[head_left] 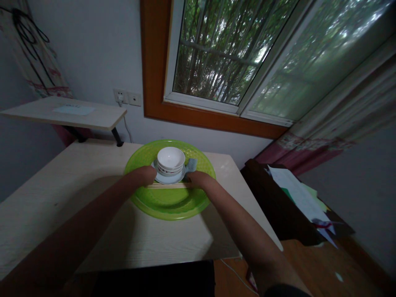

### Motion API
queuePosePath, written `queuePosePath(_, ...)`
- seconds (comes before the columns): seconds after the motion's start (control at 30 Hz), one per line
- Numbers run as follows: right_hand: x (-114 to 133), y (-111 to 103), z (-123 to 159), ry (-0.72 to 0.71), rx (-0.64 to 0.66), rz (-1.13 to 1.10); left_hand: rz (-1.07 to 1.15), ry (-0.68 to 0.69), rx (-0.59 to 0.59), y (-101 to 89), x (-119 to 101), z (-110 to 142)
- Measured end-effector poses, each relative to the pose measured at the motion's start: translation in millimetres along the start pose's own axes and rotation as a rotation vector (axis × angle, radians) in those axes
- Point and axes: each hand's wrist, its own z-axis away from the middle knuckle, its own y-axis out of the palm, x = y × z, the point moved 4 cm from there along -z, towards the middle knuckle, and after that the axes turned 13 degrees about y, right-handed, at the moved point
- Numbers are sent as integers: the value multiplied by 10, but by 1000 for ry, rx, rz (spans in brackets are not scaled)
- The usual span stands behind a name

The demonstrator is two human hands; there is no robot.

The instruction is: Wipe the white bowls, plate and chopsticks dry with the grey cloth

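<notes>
A stack of white bowls [171,158] stands upright on a white plate [168,180] inside a large green basin [173,212]. My left hand [147,175] is at the plate's left edge, its fingers closed on the rim and partly hidden. At the right edge, my right hand [197,180] is closed on the rim too, with its fingertips hard to make out. Several light chopsticks [169,186] lie crosswise in front of the plate, their ends close to both hands. Behind my right hand is a grey-blue cloth [191,165], partly covered.
The basin rests on a pale wooden table [102,198]. A raised shelf [62,113] with a paper label stands at the left back. Beyond the table's right edge, papers [298,194] lie on a dark cabinet [272,202]. A window [229,53] is behind.
</notes>
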Motion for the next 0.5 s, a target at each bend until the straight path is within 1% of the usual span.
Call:
queuePosePath(0.07, -12, 6, -23, 1, 3, 0, -30, -54, 52, -26, -10, 0)
queuePosePath(0.13, -25, 18, -45, 1, 10, 4, -46, -80, 85, -50, -31, 4)
queuePosePath(0.27, -48, 26, -57, -5, 11, 5, -57, -95, 101, -79, -66, 14)
queuePosePath(0.5, -73, -8, -65, -10, 2, -11, -74, -96, 127, -89, -44, -17)
